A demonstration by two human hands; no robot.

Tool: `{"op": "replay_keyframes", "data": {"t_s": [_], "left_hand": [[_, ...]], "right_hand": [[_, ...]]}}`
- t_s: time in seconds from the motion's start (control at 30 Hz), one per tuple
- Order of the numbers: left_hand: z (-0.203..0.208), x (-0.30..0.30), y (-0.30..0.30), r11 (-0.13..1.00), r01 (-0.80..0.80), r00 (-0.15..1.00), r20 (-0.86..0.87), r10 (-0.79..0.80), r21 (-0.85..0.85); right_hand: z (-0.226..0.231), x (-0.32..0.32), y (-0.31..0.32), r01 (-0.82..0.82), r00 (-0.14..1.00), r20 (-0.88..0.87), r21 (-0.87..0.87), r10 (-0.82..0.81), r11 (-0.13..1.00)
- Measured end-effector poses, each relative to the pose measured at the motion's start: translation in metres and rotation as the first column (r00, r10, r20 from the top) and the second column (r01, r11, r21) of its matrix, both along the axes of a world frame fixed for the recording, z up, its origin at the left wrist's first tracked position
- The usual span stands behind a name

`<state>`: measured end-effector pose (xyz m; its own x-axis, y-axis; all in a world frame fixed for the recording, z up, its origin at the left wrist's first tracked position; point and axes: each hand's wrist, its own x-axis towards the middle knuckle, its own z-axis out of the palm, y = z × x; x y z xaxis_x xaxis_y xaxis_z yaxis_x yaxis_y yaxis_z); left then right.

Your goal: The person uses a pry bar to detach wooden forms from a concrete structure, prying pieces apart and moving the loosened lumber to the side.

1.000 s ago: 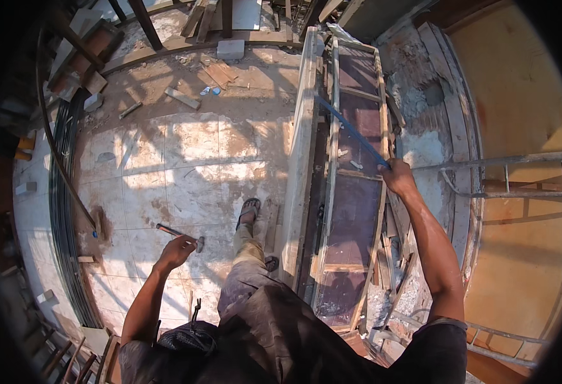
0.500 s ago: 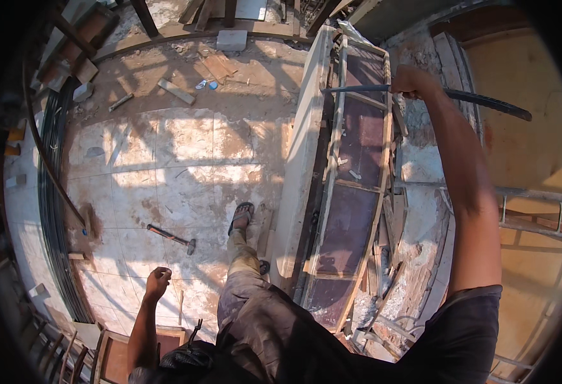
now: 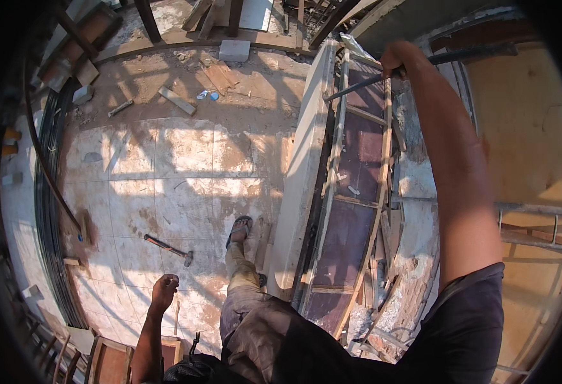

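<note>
My right hand (image 3: 396,59) is raised at the far right, its fingers wrapped around a long dark metal bar (image 3: 360,85). The bar's left tip slants down to the top edge of a pale panel (image 3: 299,179) standing on edge; I cannot tell whether they touch. Its other end runs right, past my forearm. Beside the panel lies a wooden frame with purplish infill (image 3: 351,224). Low on the left, my left hand (image 3: 165,289) hangs over the tiles with curled fingers and nothing visible in them. Nearest to it, a hammer (image 3: 169,249) lies on the floor.
Dusty floor tiles (image 3: 133,211) spread to the left. Dark pipes (image 3: 49,211) run along the left side. A pale block (image 3: 235,50) and wood scraps (image 3: 177,101) lie at the back. Broken timber and rubble (image 3: 377,281) fill the strip right of the frame, near a metal ladder (image 3: 530,238).
My right hand has moved up and away, swinging the bar's right end upward while its left tip stays near the panel's edge. My left hand has shifted slightly right.
</note>
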<state>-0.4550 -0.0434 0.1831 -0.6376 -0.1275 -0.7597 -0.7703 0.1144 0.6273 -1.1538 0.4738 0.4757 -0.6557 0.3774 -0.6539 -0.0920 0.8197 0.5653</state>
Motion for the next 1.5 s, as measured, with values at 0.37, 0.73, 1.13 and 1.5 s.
{"op": "replay_keyframes", "data": {"t_s": [0.37,0.73,1.13,1.5], "left_hand": [[-0.002,0.037,-0.015,0.999,-0.03,0.981,0.193,0.033,-0.019],[0.021,-0.054,0.043,0.998,0.049,0.996,0.079,-0.052,0.039],[0.001,0.034,0.033,0.987,-0.162,0.961,0.231,0.152,0.022],[-0.011,-0.002,0.043,0.995,-0.098,0.96,0.268,0.085,0.036]], "right_hand": [[0.015,0.047,0.087,0.017,0.983,-0.173,-0.256,-0.063,0.966],[0.021,-0.003,0.082,0.427,0.904,0.108,-0.242,-0.413,0.871],[0.013,-0.067,0.019,0.068,0.99,0.126,-0.038,-0.062,0.997],[0.014,0.071,0.003,-0.424,0.859,-0.329,-0.028,0.392,0.905]]}}
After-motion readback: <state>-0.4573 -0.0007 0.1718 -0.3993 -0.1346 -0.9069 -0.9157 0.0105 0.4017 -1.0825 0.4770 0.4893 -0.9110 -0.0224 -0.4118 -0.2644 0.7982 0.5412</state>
